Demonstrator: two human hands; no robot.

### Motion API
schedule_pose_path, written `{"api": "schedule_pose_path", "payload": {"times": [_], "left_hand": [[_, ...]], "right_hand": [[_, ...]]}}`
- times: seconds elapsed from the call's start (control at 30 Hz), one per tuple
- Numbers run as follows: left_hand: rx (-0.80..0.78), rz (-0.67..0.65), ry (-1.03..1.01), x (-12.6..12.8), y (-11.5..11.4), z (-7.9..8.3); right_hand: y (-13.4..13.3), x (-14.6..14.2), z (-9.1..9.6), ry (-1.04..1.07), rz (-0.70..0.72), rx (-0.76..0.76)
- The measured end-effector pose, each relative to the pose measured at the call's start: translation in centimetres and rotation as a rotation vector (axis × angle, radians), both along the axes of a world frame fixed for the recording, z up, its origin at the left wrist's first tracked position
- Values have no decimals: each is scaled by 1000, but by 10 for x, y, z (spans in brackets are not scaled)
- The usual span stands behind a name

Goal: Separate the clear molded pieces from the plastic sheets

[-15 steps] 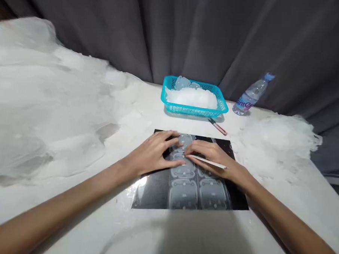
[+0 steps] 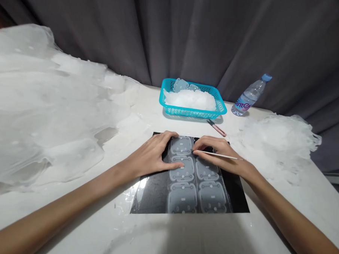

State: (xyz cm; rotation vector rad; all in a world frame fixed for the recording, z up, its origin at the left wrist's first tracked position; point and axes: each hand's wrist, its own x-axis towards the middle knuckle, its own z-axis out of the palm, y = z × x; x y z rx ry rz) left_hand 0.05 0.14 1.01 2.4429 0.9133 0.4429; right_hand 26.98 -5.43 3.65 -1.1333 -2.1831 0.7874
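On a black mat (image 2: 152, 197) lies a translucent sheet (image 2: 182, 197) marked with rounded, frosted shapes in two columns. My left hand (image 2: 154, 152) rests on the sheet's left side, thumb and fingers spread. Between the fingers of my right hand (image 2: 217, 153) is a thin, pale stick-like tool (image 2: 216, 154), whose exact kind I cannot make out. The tool's tip is at the sheet near the gap between the columns, close to the upper left shape. My right hand covers part of the right column.
Behind the mat stands a turquoise basket (image 2: 192, 112) holding translucent pieces. Small thread snips (image 2: 216, 128) lie in front of it. A water bottle (image 2: 249, 98) stands at the back right. Translucent sheets (image 2: 46, 114) pile up on the left, and wispy scraps (image 2: 281, 139) on the right.
My right hand has moved slightly right and up along the sheet with the tool, now more level. The fingers of my left hand have drawn back a little, uncovering the upper left shape.
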Motion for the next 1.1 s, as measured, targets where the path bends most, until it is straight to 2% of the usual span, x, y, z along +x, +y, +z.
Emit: {"api": "schedule_pose_path", "payload": {"times": [0.1,0.2,0.3,0.37,0.53,0.67,0.83,0.97,1.1], "left_hand": [[-16,13,8,-1,0,0],[-22,25,17,-1,0,1],[4,33,14,-2,0,1],[29,36,6,-2,1,0],[39,48,23,-2,2,-3],[70,53,23,-3,5,-7],[134,60,19,-4,8,-12],[59,97,8,-4,11,-10],[18,107,-30,-3,13,-7]], "right_hand": [[8,12,7,18,-99,59],[18,31,12,50,-267,148],[28,49,5,126,-437,173],[32,53,-5,149,-481,183],[31,36,-34,109,-397,285],[29,24,-48,102,-331,339],[30,24,-53,-6,-345,427],[31,22,-53,-163,-287,491],[31,21,-52,-201,-309,500]]}}
